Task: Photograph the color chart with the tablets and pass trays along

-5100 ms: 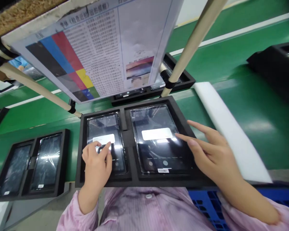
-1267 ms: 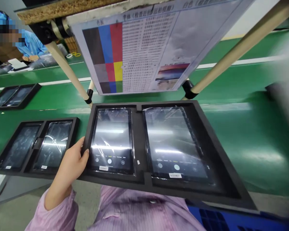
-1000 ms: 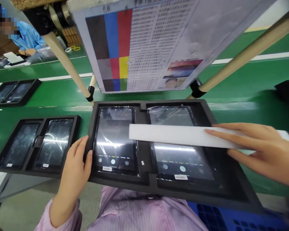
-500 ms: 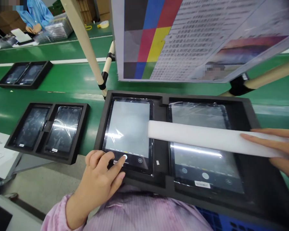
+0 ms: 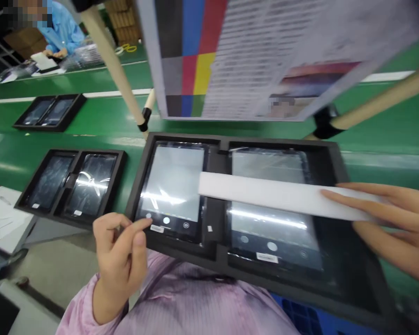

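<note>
Two tablets in clear film lie side by side in a black foam tray before me. The left tablet and the right tablet both show a pale camera screen with a round white button. My left hand holds nothing; its index finger stretches to the lower left corner of the left tablet's screen, with the other fingers partly curled. From the right, my right hand grips a long white foam strip between thumb and fingers. The strip lies across above the right tablet, its far end over the left tablet's edge.
A printed colour test chart hangs beyond the tray, between beige pipes. Two more black trays with tablets sit to the left on the green bench. A co-worker in blue is at the far left.
My left index finger has moved left from the round white button to the screen's lower left corner. The view has shifted slightly; the foam strip stays in my right hand.
</note>
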Motion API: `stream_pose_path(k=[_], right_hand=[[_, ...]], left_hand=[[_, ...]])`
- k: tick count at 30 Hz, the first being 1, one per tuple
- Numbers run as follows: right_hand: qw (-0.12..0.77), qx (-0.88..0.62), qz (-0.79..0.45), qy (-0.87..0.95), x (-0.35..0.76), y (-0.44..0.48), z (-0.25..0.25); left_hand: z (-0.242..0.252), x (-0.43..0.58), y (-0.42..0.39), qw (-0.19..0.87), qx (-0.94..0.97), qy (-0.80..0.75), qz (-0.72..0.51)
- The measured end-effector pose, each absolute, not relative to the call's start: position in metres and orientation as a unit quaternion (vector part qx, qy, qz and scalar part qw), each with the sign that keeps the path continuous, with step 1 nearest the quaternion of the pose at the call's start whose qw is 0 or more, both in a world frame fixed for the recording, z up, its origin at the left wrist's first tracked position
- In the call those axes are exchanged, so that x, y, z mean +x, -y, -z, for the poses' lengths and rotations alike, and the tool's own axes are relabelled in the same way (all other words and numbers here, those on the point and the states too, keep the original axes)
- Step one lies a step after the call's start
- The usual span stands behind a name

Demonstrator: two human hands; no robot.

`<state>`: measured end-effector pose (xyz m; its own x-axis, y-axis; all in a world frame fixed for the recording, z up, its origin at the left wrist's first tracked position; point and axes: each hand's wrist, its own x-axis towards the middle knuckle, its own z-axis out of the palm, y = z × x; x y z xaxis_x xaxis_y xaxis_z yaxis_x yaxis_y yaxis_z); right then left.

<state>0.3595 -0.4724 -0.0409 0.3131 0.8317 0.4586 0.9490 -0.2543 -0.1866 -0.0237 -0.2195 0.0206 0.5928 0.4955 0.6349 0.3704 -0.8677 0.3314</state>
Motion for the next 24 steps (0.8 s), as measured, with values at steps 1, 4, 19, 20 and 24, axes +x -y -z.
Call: stream_pose_path(k=[1, 4, 19, 20, 24], right_hand=[[0.224, -0.757, 0.136, 0.599, 0.356, 0.471, 0.035], [0.224, -0.767, 0.148, 0.583, 0.346, 0.467, 0.021], [0.258, -0.819, 0.135, 0.495, 0.336, 0.470, 0.025], [0.254, -0.816, 0.144, 0.500, 0.336, 0.470, 0.025], [0.225, -0.802, 0.176, 0.524, 0.335, 0.473, 0.024]], left_hand=[[-0.021, -0.013, 0.226, 0.110, 0.907, -0.194, -0.357], [-0.019, 0.029, 0.250, 0.153, 0.952, -0.046, -0.260], [-0.015, 0.072, 0.275, 0.083, 0.976, 0.118, -0.162], [-0.014, 0.064, 0.271, 0.080, 0.976, 0.116, -0.168], [-0.003, 0.028, 0.255, 0.060, 0.982, 0.052, -0.169]])
